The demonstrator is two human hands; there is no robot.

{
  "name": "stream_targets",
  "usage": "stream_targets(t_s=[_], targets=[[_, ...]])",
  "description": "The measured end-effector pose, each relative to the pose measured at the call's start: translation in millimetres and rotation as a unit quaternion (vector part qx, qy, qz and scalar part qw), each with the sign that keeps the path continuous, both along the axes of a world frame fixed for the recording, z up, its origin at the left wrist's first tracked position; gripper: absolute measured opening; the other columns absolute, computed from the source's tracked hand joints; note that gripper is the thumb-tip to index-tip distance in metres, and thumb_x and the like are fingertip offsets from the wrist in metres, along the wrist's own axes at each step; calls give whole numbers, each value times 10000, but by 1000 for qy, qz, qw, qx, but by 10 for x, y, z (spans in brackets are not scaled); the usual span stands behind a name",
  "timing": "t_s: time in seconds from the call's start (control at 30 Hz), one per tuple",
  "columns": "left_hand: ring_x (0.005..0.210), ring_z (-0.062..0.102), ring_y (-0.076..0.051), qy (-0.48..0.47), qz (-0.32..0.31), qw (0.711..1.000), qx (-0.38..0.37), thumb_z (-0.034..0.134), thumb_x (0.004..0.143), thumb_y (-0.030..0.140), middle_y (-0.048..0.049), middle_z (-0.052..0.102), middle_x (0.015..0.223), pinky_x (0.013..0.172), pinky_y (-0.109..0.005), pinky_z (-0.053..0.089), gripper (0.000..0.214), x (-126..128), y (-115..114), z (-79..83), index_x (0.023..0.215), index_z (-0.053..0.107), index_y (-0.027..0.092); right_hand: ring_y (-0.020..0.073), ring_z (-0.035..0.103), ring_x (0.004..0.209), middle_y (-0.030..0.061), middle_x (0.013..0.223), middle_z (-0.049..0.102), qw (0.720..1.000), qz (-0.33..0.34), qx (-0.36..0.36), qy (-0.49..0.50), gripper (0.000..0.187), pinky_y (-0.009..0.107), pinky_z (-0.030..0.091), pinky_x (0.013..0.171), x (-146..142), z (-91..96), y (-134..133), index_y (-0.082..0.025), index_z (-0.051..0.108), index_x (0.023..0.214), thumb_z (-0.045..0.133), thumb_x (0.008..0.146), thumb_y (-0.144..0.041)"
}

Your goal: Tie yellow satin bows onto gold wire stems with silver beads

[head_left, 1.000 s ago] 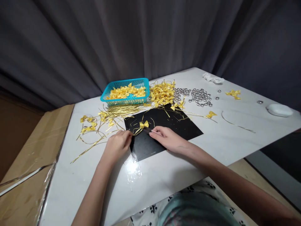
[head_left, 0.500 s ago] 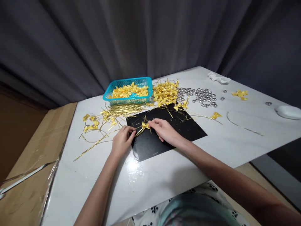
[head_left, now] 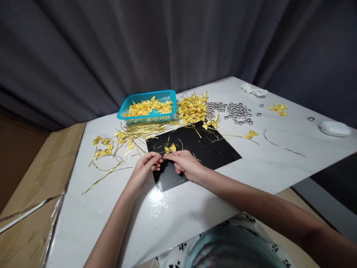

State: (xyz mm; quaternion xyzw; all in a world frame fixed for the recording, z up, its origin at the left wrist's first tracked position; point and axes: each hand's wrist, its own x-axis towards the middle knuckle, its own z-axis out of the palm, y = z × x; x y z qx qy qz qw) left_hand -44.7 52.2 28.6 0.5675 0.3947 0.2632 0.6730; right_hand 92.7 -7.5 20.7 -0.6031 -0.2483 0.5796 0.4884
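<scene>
Over the black mat (head_left: 174,178), a yellow ribbon bow (head_left: 170,147) sits just beyond my fingertips, gold wire strands trailing around it. My left hand (head_left: 147,166) is closed in a pinch on the gold wire (head_left: 163,159) at the bow's near side. Right beside it, my right hand (head_left: 187,162) is also closed, thumb and forefinger together at the bow's lower edge. A thin greyish sliver shows above those fingers, too small to name. The fingertips of both hands almost meet.
Behind the mat stand a turquoise basket (head_left: 147,118) of yellow bows, a bundle of gold wires (head_left: 143,130) and a heap of wired bows (head_left: 192,108). Silver beads (head_left: 239,112) are spread to the right. Further right lie a white dish (head_left: 334,128) and crumpled tissue (head_left: 253,90).
My right hand has moved from the bow's right side down and left, close to my left fingertips. The bow now stands more open beyond the fingers. The view has shifted slightly.
</scene>
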Motion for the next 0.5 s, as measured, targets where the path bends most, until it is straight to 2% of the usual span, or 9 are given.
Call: stream_targets(t_s=[0.1,0.2,0.37,0.5], targets=[[659,561,-116,-18,14,999,-34,715,668,334,-11,600,719,633,-220,478,213,-12,10,-15,743,627,155,83,576,654,14,847,604,999,-8,-22,41,197,228,503,574,-27,28,25,-111,581,971,532,901,-289],[634,568,-112,-30,39,997,-54,719,667,332,-12,603,712,642,-227,489,225,-46,54,-29,764,634,149,144,606,842,61,1028,599,997,-32,-28,72,256,317,530,711,0,55,19,-126,560,1092,536,897,-289],[568,527,-90,-41,65,995,-64,735,639,321,13,554,636,593,-203,473,234,-92,135,-57,740,628,139,165,599,898,74,1088,581,992,-83,-11,96,300,349,524,753,136,90,-56,-138,537,1146,524,902,-312],[526,470,-75,-37,47,996,-64,722,642,328,38,493,595,568,-198,454,227,-88,132,-50,724,608,149,159,600,880,71,1075,584,990,-105,-5,93,298,339,526,738,245,79,-103,-138,536,1144,521,903,-313]])
